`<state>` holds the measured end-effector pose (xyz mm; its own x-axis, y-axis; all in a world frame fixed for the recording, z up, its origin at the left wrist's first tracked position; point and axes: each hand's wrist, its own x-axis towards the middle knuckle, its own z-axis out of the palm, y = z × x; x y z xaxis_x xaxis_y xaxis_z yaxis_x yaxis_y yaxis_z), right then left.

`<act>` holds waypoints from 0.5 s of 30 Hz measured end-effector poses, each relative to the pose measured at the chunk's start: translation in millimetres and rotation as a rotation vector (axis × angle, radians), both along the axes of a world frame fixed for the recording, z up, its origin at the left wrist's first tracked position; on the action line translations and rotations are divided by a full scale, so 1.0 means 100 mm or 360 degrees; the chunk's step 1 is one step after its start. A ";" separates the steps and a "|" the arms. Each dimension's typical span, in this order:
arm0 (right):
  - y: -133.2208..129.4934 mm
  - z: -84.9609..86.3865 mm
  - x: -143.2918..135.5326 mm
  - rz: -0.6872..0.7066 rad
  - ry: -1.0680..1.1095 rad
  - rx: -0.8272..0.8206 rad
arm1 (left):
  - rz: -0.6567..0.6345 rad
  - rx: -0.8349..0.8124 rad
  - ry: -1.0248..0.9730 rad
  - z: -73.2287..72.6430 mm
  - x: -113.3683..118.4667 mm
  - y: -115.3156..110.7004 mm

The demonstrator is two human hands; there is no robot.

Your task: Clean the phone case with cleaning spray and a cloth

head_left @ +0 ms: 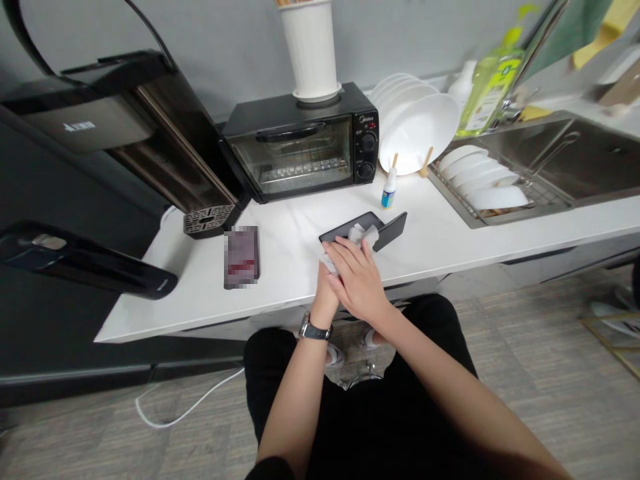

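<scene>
My right hand [356,277] lies over my left hand [326,293], with a crumpled whitish cloth or tissue [367,236] pressed between them. Its fingers reach across the cloth, whose edges stick out at the front and left. The fingers of my left hand, which has a watch [315,329] on its wrist, are hidden underneath. Just beyond both hands is a flat black case [357,225] on the counter, with a dark flap [393,231] standing up at its right. Behind it stands a small white bottle [389,190] with a blue label.
A toaster oven [300,150] stands at the back of the white counter [290,247], topped by a white pot [311,50]. To the left are a drinks machine [145,133] and a dark, partly pixelated flat object [241,257]. Plates [417,127] and a sink [575,153] are at right.
</scene>
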<state>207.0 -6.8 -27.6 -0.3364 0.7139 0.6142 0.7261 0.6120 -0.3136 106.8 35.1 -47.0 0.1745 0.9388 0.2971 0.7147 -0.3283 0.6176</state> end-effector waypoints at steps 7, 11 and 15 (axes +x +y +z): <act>0.42 0.01 0.80 -0.0450 0.0090 0.0066 | -0.0102 -0.0023 -0.0117 0.20 0.02 -0.09; 0.67 0.10 0.91 -0.0750 0.0149 0.0048 | -0.0095 0.0009 -0.0182 0.24 0.04 -0.09; 0.39 0.09 0.39 -0.0409 0.0112 0.0063 | -0.0029 -0.0034 -0.0032 0.16 0.02 -0.05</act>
